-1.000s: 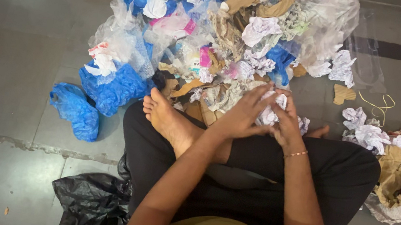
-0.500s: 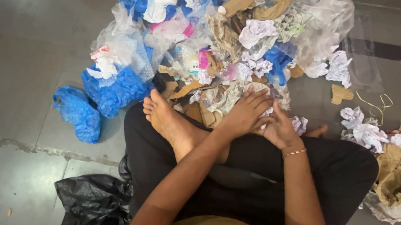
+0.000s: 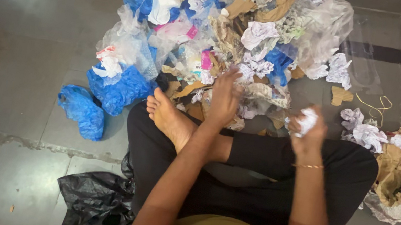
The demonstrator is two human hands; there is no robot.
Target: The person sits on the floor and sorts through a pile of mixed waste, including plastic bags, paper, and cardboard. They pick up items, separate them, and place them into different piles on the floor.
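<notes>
**Crumpled white paper ball in my right fist**

The crumpled white paper ball (image 3: 306,122) sits in my right hand (image 3: 308,134), which is lifted above my right knee and clear of the heap. My fingers are curled tight around it, so only its upper, rumpled part shows above my knuckles; the rest is hidden inside my fist. A thin bracelet (image 3: 308,166) circles that wrist.

My left hand (image 3: 226,96) is stretched forward, palm down, fingers spread loosely and lying on the near edge of the mixed heap of crumpled paper, brown cardboard scraps and clear and blue plastic bags (image 3: 231,34). I cannot tell whether it has anything pinched beneath it. The paper ball is well apart from this hand, off to its right.

I sit cross-legged in black trousers, my bare foot (image 3: 166,116) just beside my left hand. A smaller pile of white and brown crumpled paper (image 3: 391,153) lies on the grey floor (image 3: 17,52) near my right hand. A black plastic bag (image 3: 93,201) lies at my left hip.
</notes>
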